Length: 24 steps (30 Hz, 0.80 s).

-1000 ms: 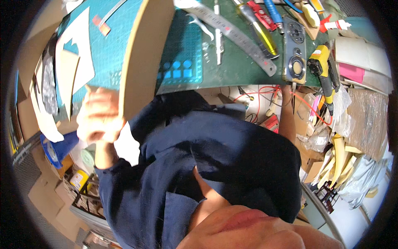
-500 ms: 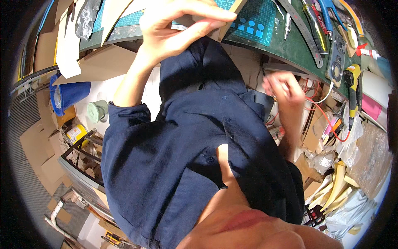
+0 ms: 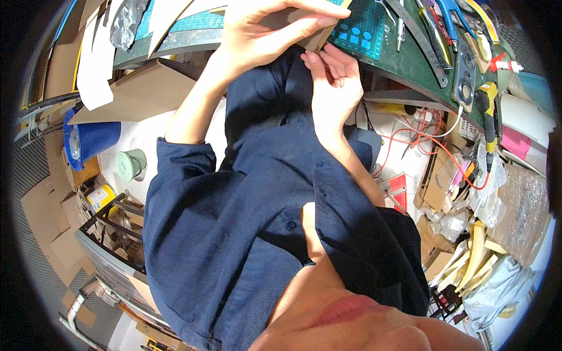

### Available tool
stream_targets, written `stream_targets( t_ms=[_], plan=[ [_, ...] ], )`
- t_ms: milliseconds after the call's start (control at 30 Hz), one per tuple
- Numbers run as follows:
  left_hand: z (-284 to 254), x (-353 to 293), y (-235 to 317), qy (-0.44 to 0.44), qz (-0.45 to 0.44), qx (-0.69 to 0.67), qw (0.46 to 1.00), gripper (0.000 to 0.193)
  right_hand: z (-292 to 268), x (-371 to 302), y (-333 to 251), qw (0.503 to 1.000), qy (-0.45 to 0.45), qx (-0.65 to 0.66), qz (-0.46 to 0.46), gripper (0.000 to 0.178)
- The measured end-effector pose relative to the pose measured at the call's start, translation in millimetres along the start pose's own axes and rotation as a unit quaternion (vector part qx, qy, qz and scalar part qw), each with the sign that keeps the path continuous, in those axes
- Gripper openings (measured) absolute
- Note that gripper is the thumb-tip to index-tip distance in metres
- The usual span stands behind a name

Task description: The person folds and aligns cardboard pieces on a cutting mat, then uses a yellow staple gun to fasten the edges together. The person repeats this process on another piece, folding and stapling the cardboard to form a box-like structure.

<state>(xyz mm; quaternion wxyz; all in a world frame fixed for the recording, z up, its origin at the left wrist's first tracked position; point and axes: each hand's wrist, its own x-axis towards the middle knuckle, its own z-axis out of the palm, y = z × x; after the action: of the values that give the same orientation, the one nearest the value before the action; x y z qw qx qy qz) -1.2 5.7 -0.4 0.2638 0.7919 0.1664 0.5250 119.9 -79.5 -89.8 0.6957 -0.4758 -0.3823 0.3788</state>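
A flat brown piece of cardboard [image 3: 319, 38] stands on edge over the front of the workbench. My left hand [image 3: 257, 38] grips it from the left, thumb and fingers closed along its upper part. Against its lower edge, the thumb and fingertips of my right hand [image 3: 336, 85] are pinched together. The piece's far side is hidden behind my left fingers. Just beyond lies a blue-green cutting mat [image 3: 366, 50] with printed shapes.
On the dark green bench [image 3: 421, 79] lie a steel ruler [image 3: 421, 47], a pen-like knife [image 3: 400, 35] and several tools. A yellow-black power tool [image 3: 487, 105] hangs at the right edge. Cardboard sheets [image 3: 137, 96] jut out at left, above a blue bin [image 3: 96, 137].
My right hand has come from the right side up to the cardboard's lower edge. My left hand, with the cardboard, has shifted slightly right.
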Motion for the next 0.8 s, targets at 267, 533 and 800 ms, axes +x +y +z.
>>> stream_targets(
  t_ms=[267, 533, 800],
  plan=[
    [2.5, 2.7, 3.1, 0.004, 0.029, -0.003, 1.000, 0.025, 3.6, -2.2, 13.9, 0.996, 0.048, -0.012, -0.077, 0.013],
    [-1.4, -1.1, 3.8, -0.017, 0.003, 0.004, 1.000, 0.026, 5.5, -3.0, 15.7, 0.998, 0.045, -0.002, -0.053, 0.011],
    [1.0, 0.1, 0.6, -0.002, 0.019, -0.033, 0.999, 0.027, 4.4, -2.5, 13.2, 0.998, 0.024, -0.002, -0.057, 0.009]
  ],
)
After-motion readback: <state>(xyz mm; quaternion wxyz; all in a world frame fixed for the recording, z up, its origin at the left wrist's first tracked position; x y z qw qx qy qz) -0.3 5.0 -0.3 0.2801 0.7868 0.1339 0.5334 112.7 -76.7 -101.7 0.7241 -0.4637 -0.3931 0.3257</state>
